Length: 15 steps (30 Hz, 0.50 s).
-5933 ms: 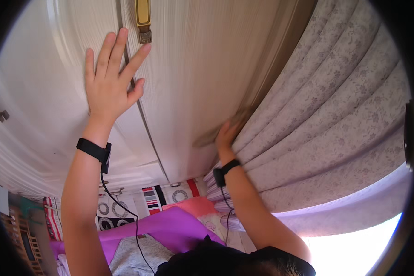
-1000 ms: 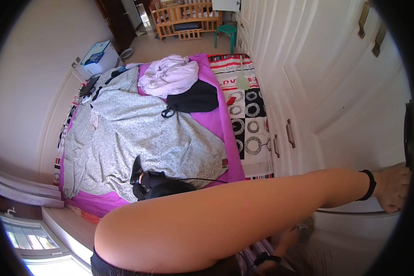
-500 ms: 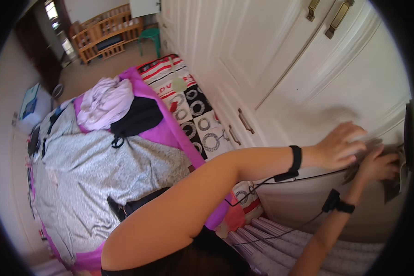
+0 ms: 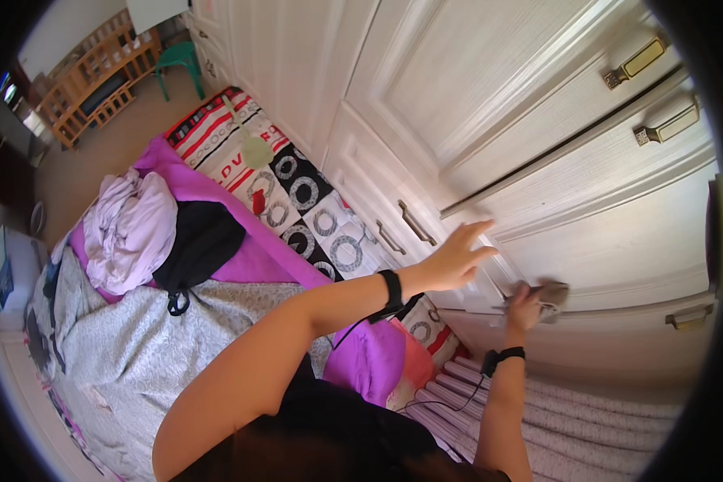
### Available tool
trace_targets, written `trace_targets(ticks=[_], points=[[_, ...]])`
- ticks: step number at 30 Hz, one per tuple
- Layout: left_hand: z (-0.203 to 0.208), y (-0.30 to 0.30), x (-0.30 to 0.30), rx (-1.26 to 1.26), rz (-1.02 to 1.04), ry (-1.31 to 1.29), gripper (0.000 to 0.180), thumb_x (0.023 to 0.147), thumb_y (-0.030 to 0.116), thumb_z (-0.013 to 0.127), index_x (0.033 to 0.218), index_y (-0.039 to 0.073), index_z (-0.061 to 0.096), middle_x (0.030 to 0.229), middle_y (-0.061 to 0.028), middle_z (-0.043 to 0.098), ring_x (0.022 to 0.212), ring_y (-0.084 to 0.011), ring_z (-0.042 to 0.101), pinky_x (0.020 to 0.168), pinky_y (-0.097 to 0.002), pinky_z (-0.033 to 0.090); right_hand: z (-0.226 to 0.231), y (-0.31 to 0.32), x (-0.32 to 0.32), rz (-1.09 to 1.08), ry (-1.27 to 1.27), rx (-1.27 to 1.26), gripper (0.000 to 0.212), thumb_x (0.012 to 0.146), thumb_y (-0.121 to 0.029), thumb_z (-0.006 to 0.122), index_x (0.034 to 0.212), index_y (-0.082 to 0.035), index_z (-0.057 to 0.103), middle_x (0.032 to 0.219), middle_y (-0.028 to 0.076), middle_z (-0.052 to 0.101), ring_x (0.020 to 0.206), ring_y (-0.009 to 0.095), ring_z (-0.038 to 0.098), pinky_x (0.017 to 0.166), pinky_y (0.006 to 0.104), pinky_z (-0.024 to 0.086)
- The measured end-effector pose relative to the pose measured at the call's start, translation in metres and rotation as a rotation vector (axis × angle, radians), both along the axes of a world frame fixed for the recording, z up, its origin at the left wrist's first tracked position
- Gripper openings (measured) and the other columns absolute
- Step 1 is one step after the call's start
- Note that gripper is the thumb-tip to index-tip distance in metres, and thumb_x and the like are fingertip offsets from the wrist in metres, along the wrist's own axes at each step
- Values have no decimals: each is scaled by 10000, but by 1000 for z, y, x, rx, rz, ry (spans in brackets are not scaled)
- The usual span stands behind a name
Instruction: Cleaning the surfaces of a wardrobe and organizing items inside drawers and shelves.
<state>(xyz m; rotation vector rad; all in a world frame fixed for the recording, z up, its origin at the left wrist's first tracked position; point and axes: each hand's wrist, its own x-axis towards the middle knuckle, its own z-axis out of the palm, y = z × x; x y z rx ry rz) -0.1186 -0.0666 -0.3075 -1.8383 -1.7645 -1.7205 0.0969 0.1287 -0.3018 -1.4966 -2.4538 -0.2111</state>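
A greyish-brown cloth [image 4: 553,296], blurred by motion, is pressed against the lower part of the white wardrobe front [image 4: 602,241]. My right hand [image 4: 523,308] has its fingers closed on it. Farther left, my left hand [image 4: 455,259] is held up close to the panel with its fingers apart and nothing in them. Whether its fingertips touch the wood I cannot tell. Each wrist wears a black band with a cable.
Brass handles [image 4: 643,61] stick out from the wardrobe doors and drawers [image 4: 416,223]. On the left lies a bed with a grey blanket [image 4: 120,345], a pale pink cloth [image 4: 132,229] and a black garment [image 4: 205,241]. Farther off stand a green stool [image 4: 178,58] and a wooden crib [image 4: 96,76].
Both hands have moved left across the wardrobe front, the right one carrying the cloth away from the far right edge. My view has shifted to the right.
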Motion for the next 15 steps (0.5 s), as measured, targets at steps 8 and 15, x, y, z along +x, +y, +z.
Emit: trace_targets(ticks=[8,15], points=[[20,21,-56,-25,203,-94,654,902,287,546,1452,158,217,1516,-206,41,1380,-427,83,1093,-568,167,90,8,5,302,36,458,486,897,-314,557,1266,-2,514,1089,270,574,951,443,571,782,484,476],[32,62,-63,99,422,-215,814,909,669,175,1496,111,92,1523,-217,-145,1388,-424,-167,1081,-595,-45,287,9,-121,456,571,1269,577,928,-470,419,1390,-125,418,1270,308,437,1122,437,460,899,555,372]])
